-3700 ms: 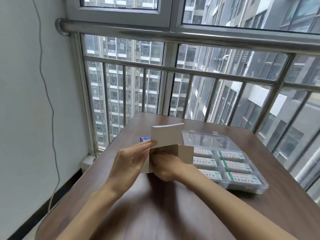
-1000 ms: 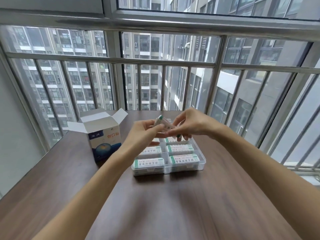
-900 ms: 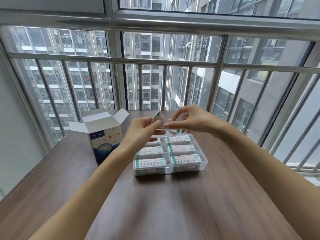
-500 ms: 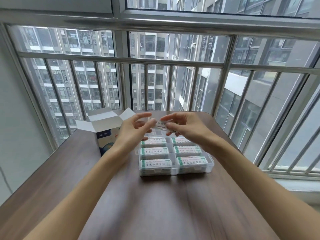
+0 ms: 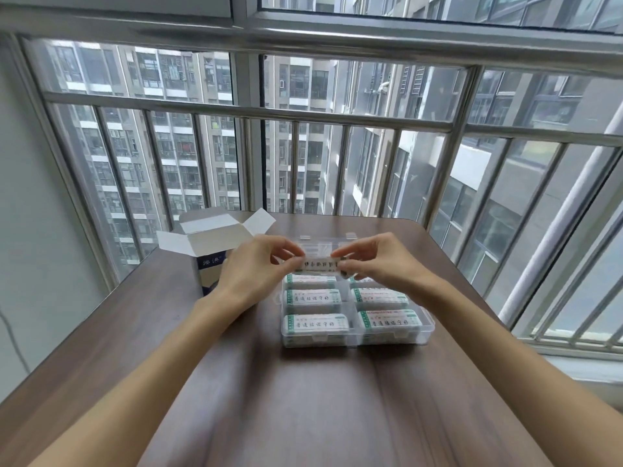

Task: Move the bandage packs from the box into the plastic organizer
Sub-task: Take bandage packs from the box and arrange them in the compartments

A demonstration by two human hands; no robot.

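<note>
A white bandage pack [image 5: 320,265] with dark lettering is held flat above the far end of the clear plastic organizer [image 5: 425,328]. My left hand [image 5: 254,269] pinches its left end and my right hand [image 5: 374,264] pinches its right end. Several packs with green-edged labels [image 5: 317,323] lie in the organizer's compartments below. The blue and white cardboard box [image 5: 210,261] stands open to the left, partly hidden behind my left hand. The organizer's lid [image 5: 323,241] lies open at the back.
Everything sits on a brown wooden table [image 5: 303,399] against a window with metal bars [image 5: 303,112]. A white wall [image 5: 30,230] is close on the left. The table's right edge runs near the window sill [image 5: 573,352].
Both hands have lowered the pack from a tilted hold to a level one just above the organizer's far compartments. The box was put down on the left after being held 3.7 s ago.
</note>
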